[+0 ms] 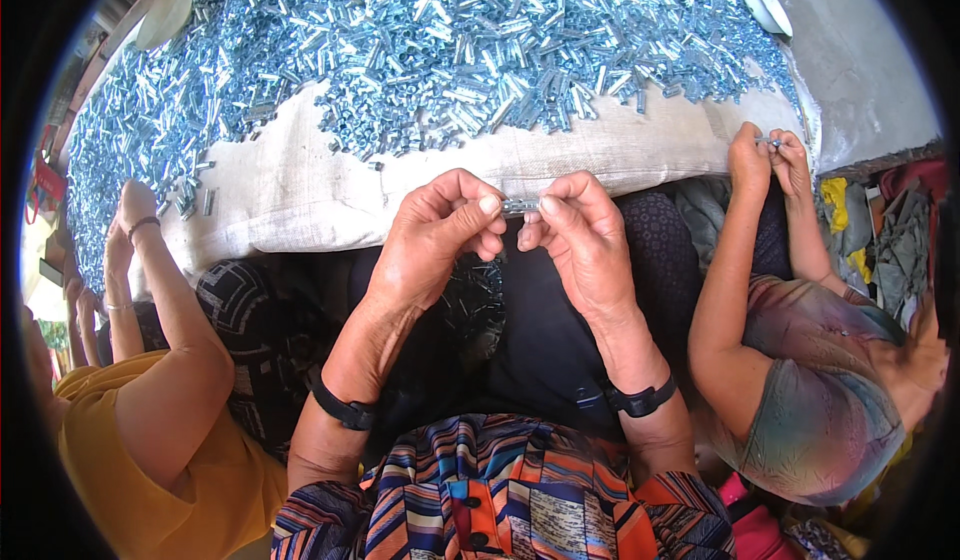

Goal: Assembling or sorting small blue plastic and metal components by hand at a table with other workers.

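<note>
A small shiny metal piece (521, 206), slim and tube-like, is held level between my two hands, just off the near edge of the table. My left hand (440, 222) pinches its left end between thumb and fingers. On its right end, my right hand (580, 235) closes in the same way. Whether it is one part or two joined parts I cannot tell. Beyond my hands spreads a large heap of similar small metal pieces (450, 40), bluish and silvery, some long and slim, others short.
Pale sacking (330, 195) covers the table under the heap. At my left a co-worker in a yellow top (190, 460) reaches to the heap's edge. To my right another co-worker's hands (770, 160) hold a small metal piece. Pale dishes (165, 15) lie at the heap's far sides.
</note>
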Tool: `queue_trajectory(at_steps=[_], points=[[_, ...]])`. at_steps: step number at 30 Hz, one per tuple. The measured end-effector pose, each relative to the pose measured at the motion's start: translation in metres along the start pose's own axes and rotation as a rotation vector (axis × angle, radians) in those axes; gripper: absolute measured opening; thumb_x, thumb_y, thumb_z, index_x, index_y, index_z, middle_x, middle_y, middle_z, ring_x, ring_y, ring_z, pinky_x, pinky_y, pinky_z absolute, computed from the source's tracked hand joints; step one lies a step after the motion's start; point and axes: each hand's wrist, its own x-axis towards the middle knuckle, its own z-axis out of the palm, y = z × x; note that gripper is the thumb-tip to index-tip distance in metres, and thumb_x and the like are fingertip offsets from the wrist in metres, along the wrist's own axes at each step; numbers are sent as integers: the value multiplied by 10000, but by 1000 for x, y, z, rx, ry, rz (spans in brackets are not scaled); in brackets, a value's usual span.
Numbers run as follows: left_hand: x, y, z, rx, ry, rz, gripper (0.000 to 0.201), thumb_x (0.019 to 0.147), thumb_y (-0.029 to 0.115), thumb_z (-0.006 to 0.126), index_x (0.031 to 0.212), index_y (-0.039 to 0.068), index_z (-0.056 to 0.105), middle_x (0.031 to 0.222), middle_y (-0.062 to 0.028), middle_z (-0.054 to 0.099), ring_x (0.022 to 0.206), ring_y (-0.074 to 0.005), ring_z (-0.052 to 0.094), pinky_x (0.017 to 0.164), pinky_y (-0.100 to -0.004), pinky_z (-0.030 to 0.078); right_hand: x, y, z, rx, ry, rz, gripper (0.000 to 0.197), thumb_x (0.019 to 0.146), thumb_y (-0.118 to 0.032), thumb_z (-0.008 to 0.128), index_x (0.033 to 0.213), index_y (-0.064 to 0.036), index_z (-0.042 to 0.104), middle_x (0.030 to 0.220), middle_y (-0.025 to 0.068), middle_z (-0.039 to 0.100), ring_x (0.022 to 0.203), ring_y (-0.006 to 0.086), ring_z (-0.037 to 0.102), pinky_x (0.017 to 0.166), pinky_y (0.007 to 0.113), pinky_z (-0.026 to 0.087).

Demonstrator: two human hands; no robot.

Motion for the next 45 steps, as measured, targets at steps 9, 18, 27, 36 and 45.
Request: queue_trajectory(at_steps=[9,18,27,36,45], points=[[-4,-6,1,-327,-61,-80,103,897,136,597,912,38,572,759,-55,630,618,-106,588,577,-234,486,-1,6,-3,335,-64,149,64,928,-115,534,928,-53,520,776,58,584,663,143,596,625,270,510],[-7,2,-4,87,4,32,103,885,118,616,866,22,583,746,-39,612,628,-87,579,597,-214,481,-3,4,-1,175,-35,172,76,930,-124,533,918,-51,517,773,64,585,626,161,595,599,291,517],[-13,-4,-10,28,-18,0,91,893,105,599,899,17,576,724,-44,608,624,-93,580,576,-221,482,-7,11,-1,302,-68,300,67,929,-118,529,910,-57,509,742,69,576,568,146,576,569,312,502],[-15,-8,-5,186,28,118,106,892,120,609,903,21,572,763,-21,599,661,-74,562,609,-202,467,-9,6,3,146,-10,235,70,929,-114,528,905,-51,509,739,73,573,560,144,573,559,301,509],[-20,-19,-14,-86,-218,53,153,882,161,628,927,28,565,806,-31,616,658,-70,555,601,-203,468,-10,5,5,354,-206,424,106,927,-143,537,868,-69,489,689,56,559,524,136,540,511,292,447]])
